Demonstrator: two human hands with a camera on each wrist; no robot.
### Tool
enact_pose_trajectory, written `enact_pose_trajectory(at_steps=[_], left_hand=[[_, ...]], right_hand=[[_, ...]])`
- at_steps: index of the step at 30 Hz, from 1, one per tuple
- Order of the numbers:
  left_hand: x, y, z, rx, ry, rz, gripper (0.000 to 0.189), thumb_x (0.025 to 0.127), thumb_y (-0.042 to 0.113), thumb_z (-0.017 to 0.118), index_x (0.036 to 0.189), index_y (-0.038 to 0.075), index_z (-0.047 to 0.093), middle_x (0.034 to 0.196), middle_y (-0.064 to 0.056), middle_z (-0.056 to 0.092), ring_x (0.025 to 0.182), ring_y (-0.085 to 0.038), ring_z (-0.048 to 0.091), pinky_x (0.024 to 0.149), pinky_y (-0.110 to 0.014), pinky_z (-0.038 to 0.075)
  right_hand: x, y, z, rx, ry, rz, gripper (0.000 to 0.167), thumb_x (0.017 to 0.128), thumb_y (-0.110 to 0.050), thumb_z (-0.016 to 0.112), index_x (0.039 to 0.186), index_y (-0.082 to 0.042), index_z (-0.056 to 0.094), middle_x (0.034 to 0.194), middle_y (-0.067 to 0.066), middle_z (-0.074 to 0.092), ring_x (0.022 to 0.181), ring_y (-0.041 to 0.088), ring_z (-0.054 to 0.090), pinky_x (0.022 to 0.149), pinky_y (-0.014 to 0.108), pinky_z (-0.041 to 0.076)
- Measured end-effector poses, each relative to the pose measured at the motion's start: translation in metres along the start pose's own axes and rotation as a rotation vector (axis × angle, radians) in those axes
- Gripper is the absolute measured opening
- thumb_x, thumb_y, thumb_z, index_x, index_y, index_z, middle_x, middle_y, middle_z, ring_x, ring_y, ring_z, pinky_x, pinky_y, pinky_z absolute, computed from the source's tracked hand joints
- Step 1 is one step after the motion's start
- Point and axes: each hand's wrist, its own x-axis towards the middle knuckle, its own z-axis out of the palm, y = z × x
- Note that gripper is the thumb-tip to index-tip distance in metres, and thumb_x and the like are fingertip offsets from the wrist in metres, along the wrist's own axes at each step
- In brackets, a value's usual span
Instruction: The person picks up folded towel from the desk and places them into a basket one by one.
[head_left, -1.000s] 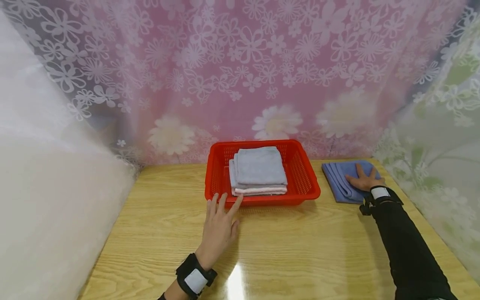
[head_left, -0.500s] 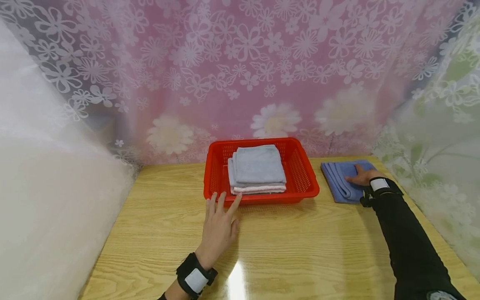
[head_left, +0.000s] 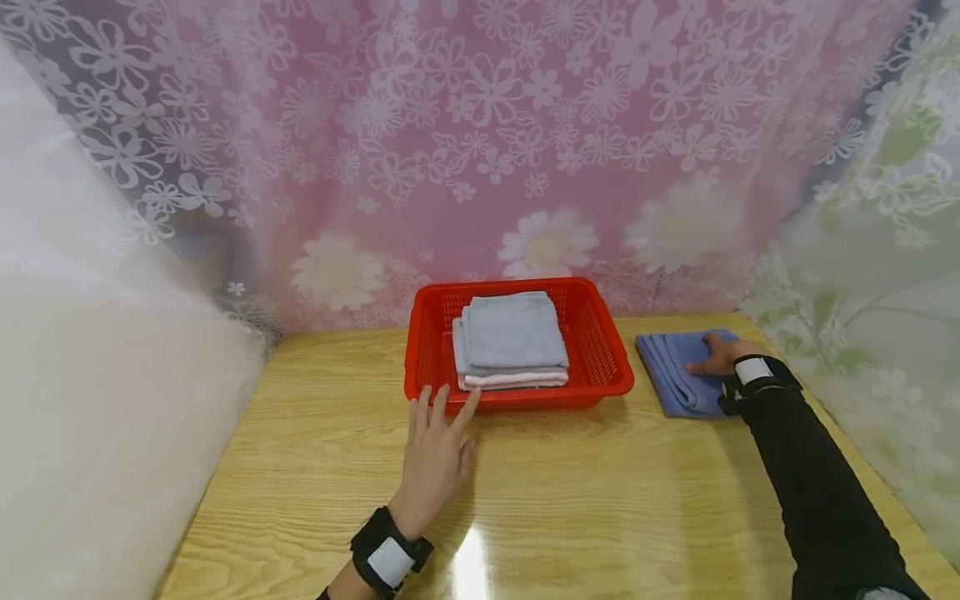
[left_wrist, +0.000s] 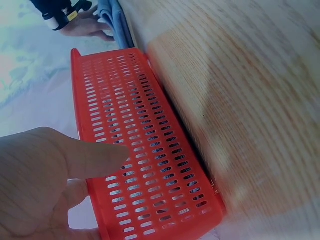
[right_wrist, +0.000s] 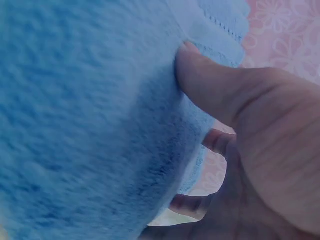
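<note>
At the table's far right lies a folded blue towel (head_left: pixel 675 362). My right hand (head_left: pixel 726 357) grips its right edge. In the right wrist view, the thumb (right_wrist: pixel 210 80) presses the towel's upper face while the fingers go round behind the edge, partly hidden. A red plastic basket (head_left: pixel 540 402) stands at the back of the table, and inside it is a stack of folded grey towels (head_left: pixel 517 333) with a pink one (head_left: pixel 513 381) low in it. My left hand (head_left: pixel 433 467) rests with spread, fairly straight fingers at the basket's front rim; its thumb lies along the perforated wall (left_wrist: pixel 145 150).
The wooden table (head_left: pixel 570 500) reaches back to a pink floral curtain (head_left: pixel 450 167). White sheeting (head_left: pixel 97 350) hangs along the left, and a green-patterned curtain (head_left: pixel 877 317) borders the right edge close to my right arm.
My right hand has gone from lying spread on the blue towel to gripping its right edge. The towel has shifted slightly toward me and to the left. My left hand stays at the basket.
</note>
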Motion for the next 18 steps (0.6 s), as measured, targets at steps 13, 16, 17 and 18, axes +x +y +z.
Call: enact_pose_trajectory(at_steps=[13,16,17,18], left_hand=[[0.0,-0.001,0.001,0.004,0.023,0.002,0.076,0.083,0.016,0.082,0.151,0.022,0.049,0.149,-0.024,0.047,0.143,-0.05,0.035,0.119,-0.066,0.03],[0.0,-0.001,0.002,0.004,0.023,0.002,0.076,0.083,0.016,0.082,0.152,0.022,0.049,0.149,-0.025,0.047,0.143,-0.05,0.036,0.119,-0.067,0.03],[0.0,-0.001,0.002,0.004,0.023,0.003,0.076,0.083,0.016,0.082,0.152,0.022,0.049,0.149,-0.025,0.047,0.143,-0.051,0.036,0.119,-0.067,0.03],[0.0,-0.001,0.003,0.003,0.024,0.003,0.076,0.083,0.016,0.082,0.152,0.022,0.049,0.149,-0.025,0.047,0.143,-0.051,0.036,0.119,-0.067,0.03]], right_hand=[[-0.018,-0.011,-0.001,-0.054,-0.006,0.057,0.099,0.085,-0.061,0.072,0.142,0.008,0.029,0.14,0.05,0.034,0.127,0.065,0.041,0.095,0.065,0.047],[-0.022,-0.013,0.003,-0.044,0.004,0.054,0.097,0.085,-0.061,0.073,0.14,0.008,0.03,0.138,0.05,0.037,0.125,0.064,0.044,0.093,0.063,0.048],[-0.024,-0.014,0.004,-0.04,0.006,0.051,0.098,0.084,-0.06,0.073,0.139,0.008,0.03,0.138,0.05,0.037,0.125,0.064,0.044,0.093,0.063,0.049],[-0.026,-0.015,0.006,-0.033,0.007,0.049,0.097,0.085,-0.059,0.074,0.139,0.009,0.03,0.138,0.05,0.037,0.124,0.064,0.044,0.093,0.062,0.049]])
